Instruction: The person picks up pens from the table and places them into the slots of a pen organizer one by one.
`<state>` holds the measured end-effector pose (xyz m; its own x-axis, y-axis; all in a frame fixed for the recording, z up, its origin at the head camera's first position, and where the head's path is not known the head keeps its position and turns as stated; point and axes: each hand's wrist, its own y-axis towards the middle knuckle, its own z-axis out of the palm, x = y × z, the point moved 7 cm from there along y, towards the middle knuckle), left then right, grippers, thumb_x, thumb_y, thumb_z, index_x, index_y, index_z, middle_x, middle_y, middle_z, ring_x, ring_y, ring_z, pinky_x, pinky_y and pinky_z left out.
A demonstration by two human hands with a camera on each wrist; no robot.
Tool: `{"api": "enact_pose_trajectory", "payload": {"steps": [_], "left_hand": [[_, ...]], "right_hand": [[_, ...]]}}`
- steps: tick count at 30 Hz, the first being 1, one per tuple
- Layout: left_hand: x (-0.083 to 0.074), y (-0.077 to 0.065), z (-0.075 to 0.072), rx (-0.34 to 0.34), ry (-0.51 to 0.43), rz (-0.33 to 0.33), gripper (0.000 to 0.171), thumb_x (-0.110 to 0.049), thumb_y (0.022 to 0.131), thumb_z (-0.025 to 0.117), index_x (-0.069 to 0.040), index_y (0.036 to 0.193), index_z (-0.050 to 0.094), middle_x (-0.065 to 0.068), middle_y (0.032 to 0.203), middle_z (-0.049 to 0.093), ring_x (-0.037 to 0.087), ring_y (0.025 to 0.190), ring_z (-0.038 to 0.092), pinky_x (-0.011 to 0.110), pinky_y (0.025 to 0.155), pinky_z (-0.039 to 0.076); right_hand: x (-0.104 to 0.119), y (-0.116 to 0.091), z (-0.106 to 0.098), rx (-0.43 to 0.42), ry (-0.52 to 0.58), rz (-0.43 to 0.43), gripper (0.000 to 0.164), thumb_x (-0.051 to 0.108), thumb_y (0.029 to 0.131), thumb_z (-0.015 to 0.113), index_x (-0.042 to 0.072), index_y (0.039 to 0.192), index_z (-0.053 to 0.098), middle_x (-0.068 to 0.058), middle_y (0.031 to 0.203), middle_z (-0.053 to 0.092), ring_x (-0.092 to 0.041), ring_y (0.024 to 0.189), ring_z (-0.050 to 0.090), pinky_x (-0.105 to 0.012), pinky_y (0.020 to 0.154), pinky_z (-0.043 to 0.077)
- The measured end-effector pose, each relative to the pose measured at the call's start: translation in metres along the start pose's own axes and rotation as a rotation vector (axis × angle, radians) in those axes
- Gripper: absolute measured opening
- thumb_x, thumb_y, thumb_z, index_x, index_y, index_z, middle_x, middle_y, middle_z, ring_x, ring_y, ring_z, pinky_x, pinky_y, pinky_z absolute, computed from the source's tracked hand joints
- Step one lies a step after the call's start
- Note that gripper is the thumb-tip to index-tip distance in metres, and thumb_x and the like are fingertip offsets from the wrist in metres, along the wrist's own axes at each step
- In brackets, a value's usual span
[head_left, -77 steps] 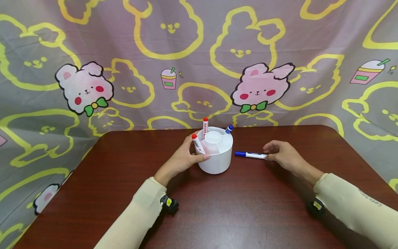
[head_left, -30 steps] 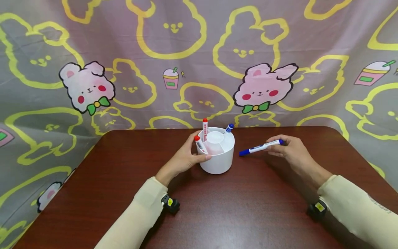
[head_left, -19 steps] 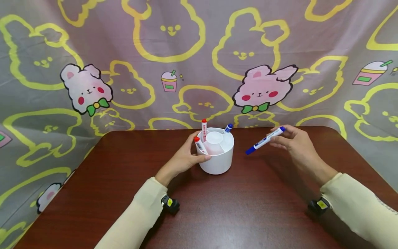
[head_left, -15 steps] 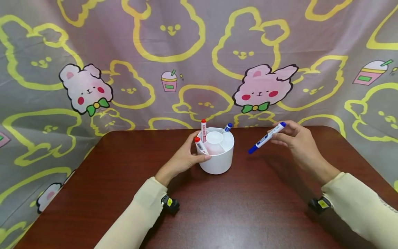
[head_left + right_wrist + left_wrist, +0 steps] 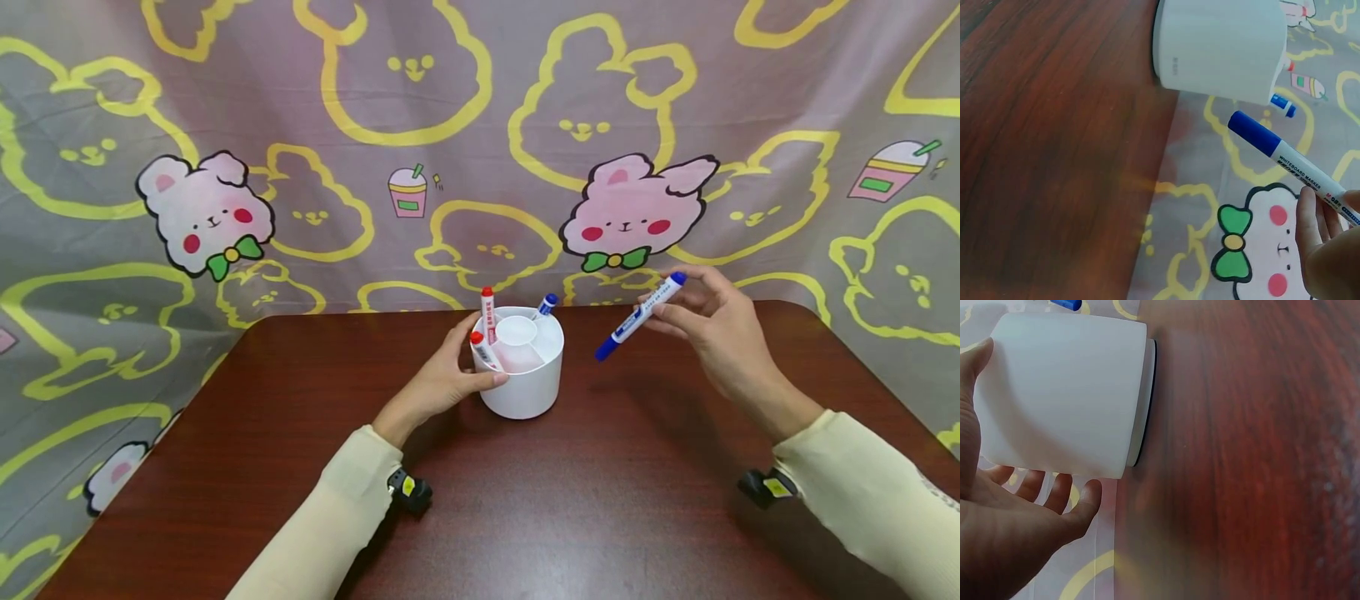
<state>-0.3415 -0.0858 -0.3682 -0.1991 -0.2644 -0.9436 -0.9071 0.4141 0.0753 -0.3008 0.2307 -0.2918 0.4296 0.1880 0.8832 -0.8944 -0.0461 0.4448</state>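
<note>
My right hand [image 5: 723,337] pinches a blue-capped whiteboard marker [image 5: 641,317] above the table, its cap end slanting down to the left. In the right wrist view, the label on the held whiteboard marker [image 5: 1294,161] is readable. With thumb in front and fingers around the far left side, my left hand [image 5: 438,379] grips a round white pen holder [image 5: 521,396] with several compartments. Two red-capped markers [image 5: 487,310] lean in its left compartments, and a blue-capped marker [image 5: 548,305] stands at the back right. The left wrist view shows the holder's smooth wall [image 5: 1066,394] between thumb and fingers.
A dark reddish-brown wooden table [image 5: 525,517] carries the holder. Behind it hangs a grey-pink curtain [image 5: 465,175] printed with yellow outlines and cartoon bunnies, close to the table's back edge. Each wrist wears a small black camera [image 5: 767,487].
My right hand has picked the whiteboard marker up off the table, raised it and tilted it steeper, cap end down. The left hand keeps its grip on the pen holder.
</note>
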Motion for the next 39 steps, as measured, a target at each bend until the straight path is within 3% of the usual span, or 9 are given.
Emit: {"api": "enact_pose_trajectory", "payload": {"steps": [7, 22, 28, 35, 39], "left_hand": [[-0.003, -0.002, 0.001, -0.007, 0.000, -0.009, 0.095, -0.011, 0.087, 0.084, -0.022, 0.164, 0.029, 0.013, 0.158, 0.032, 0.031, 0.143, 0.043, 0.049, 0.116, 0.046], [-0.002, 0.000, 0.002, 0.018, -0.067, 0.020, 0.094, -0.004, 0.088, 0.080, -0.017, 0.162, 0.023, 0.013, 0.157, 0.046, 0.031, 0.140, 0.049, 0.047, 0.113, 0.046], [-0.001, -0.001, 0.002, 0.009, -0.063, -0.001, 0.096, -0.005, 0.088, 0.081, -0.018, 0.164, 0.023, 0.016, 0.154, 0.048, 0.032, 0.136, 0.052, 0.046, 0.113, 0.048], [-0.001, -0.002, 0.001, 0.001, -0.035, -0.011, 0.098, -0.010, 0.088, 0.083, -0.018, 0.166, 0.023, 0.009, 0.165, 0.037, 0.032, 0.151, 0.039, 0.052, 0.118, 0.043], [-0.002, -0.003, 0.002, 0.004, -0.049, -0.007, 0.096, -0.008, 0.089, 0.082, -0.018, 0.165, 0.024, 0.010, 0.162, 0.040, 0.032, 0.148, 0.043, 0.052, 0.117, 0.044]], "right_hand": [[0.010, -0.001, 0.016, 0.009, -0.037, -0.043, 0.031, -0.006, 0.099, 0.065, 0.004, 0.128, 0.063, -0.005, 0.105, 0.078, -0.015, 0.098, 0.078, -0.030, 0.082, 0.062], [0.025, 0.005, 0.041, 0.003, -0.080, -0.091, 0.030, -0.001, 0.100, 0.066, 0.004, 0.129, 0.061, -0.005, 0.111, 0.078, -0.016, 0.098, 0.078, -0.029, 0.085, 0.061], [0.020, 0.007, 0.051, 0.027, -0.137, -0.086, 0.028, 0.002, 0.101, 0.066, 0.004, 0.128, 0.062, -0.003, 0.113, 0.079, -0.013, 0.102, 0.077, -0.026, 0.088, 0.060], [0.009, 0.009, 0.061, 0.077, -0.141, -0.096, 0.028, 0.000, 0.101, 0.065, 0.004, 0.128, 0.063, -0.004, 0.114, 0.078, -0.013, 0.105, 0.077, -0.028, 0.091, 0.060], [0.000, 0.010, 0.066, 0.077, -0.234, -0.083, 0.027, 0.001, 0.101, 0.066, 0.004, 0.128, 0.064, -0.002, 0.114, 0.077, -0.012, 0.103, 0.075, -0.026, 0.090, 0.060]]}}
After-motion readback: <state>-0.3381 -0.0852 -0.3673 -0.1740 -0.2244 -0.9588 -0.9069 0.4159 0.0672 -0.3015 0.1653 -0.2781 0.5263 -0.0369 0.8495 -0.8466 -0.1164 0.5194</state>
